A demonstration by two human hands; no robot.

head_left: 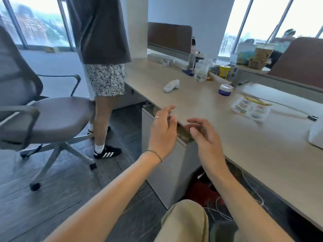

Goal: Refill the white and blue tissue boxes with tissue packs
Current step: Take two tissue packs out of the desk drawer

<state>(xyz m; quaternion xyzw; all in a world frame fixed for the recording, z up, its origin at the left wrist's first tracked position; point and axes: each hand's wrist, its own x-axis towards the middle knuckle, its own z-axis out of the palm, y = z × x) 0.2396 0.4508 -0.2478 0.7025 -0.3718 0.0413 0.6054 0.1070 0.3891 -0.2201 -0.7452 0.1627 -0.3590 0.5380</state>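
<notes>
My left hand (163,132) and my right hand (205,138) hover side by side at the front edge of the light wooden desk (201,105), just above a grey drawer cabinet (164,172). Both hands hold nothing and their fingers are spread. A white box-like object (316,137) sits at the desk's right edge, cut off by the frame, so I cannot tell if it is a tissue box. A flat clear-wrapped pack with coloured print (250,109) lies on the desk to the right. No blue tissue box shows.
A person (104,67) stands at the desk's left end beside a grey office chair (43,119). On the desk lie a white handheld device (171,86), a purple-lidded jar (225,89), a white bottle (201,70) and a cable. Brown partitions (169,37) stand behind.
</notes>
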